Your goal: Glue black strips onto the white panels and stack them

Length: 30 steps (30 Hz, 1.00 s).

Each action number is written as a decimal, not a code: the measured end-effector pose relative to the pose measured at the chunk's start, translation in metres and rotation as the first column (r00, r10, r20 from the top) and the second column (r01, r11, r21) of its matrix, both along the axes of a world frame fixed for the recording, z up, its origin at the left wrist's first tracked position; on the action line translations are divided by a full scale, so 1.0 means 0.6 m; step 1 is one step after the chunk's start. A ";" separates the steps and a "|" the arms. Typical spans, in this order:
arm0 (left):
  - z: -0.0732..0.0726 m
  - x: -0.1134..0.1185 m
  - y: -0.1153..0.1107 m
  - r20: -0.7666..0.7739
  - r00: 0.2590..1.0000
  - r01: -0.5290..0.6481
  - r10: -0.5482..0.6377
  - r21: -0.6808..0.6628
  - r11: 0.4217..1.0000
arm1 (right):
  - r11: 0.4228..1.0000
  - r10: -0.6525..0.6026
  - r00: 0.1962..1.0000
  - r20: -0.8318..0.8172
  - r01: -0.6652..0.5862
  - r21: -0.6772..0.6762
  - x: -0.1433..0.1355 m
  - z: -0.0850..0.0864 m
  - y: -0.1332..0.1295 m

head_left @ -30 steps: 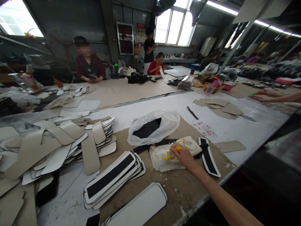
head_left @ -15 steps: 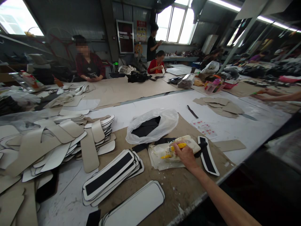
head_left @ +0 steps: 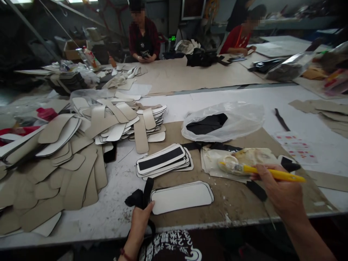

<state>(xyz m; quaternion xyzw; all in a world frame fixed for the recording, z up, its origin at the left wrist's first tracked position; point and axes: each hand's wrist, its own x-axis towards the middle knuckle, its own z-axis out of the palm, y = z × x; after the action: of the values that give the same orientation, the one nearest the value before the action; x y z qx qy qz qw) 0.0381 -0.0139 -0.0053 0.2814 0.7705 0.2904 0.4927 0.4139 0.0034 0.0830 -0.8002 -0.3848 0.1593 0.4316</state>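
Yellow-handled brush [head_left: 268,173] is pinched in the right hand [head_left: 282,194], its bristle end resting in the glue dish [head_left: 244,159] on the brown cardboard mat [head_left: 233,203]. The left hand [head_left: 140,221] closes thumb and fingers on black strips [head_left: 141,195], just beside 1 white-faced panel [head_left: 181,197].

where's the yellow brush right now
In the head view the yellow brush is in the right hand, low right, its bristles over the glue-smeared sheet just below the plastic bag.
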 end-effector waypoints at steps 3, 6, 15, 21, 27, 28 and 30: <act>-0.012 -0.007 -0.002 0.040 0.999 0.021 -0.022 0.016 1.000 | 0.987 0.149 0.934 -0.325 -0.162 -0.012 -0.100 -0.010 -0.031; -0.021 -0.017 -0.001 0.091 0.994 0.064 -0.066 0.025 0.998 | 0.956 0.210 0.774 -0.598 -0.289 -0.039 -0.212 -0.041 -0.044; -0.043 -0.046 0.008 0.151 0.963 0.231 -0.225 -0.023 0.973 | 0.933 0.160 0.613 -0.774 -0.350 -0.085 -0.364 -0.115 -0.056; -0.046 -0.053 0.018 0.149 0.951 0.280 -0.271 -0.037 0.959 | 0.932 0.195 0.708 -0.679 -0.349 -0.097 -0.388 -0.131 -0.063; -0.045 -0.057 0.019 0.150 0.943 0.306 -0.296 -0.053 0.950 | 0.954 0.200 0.907 -0.370 -0.266 -0.137 -0.353 -0.126 -0.075; -0.046 -0.057 0.019 0.146 0.943 0.310 -0.299 -0.057 0.949 | 0.958 0.205 0.934 -0.292 -0.253 -0.136 -0.342 -0.126 -0.078; -0.048 -0.058 0.019 0.138 0.942 0.318 -0.307 -0.063 0.946 | 0.965 0.221 0.968 -0.117 -0.234 -0.117 -0.321 -0.126 -0.082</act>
<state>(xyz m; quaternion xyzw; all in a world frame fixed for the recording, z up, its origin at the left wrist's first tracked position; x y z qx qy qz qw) 0.0035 -0.0026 -0.0344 0.3603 0.6948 0.1931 0.5917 0.2214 -0.0460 0.0077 -0.7677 -0.4403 0.2736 0.3768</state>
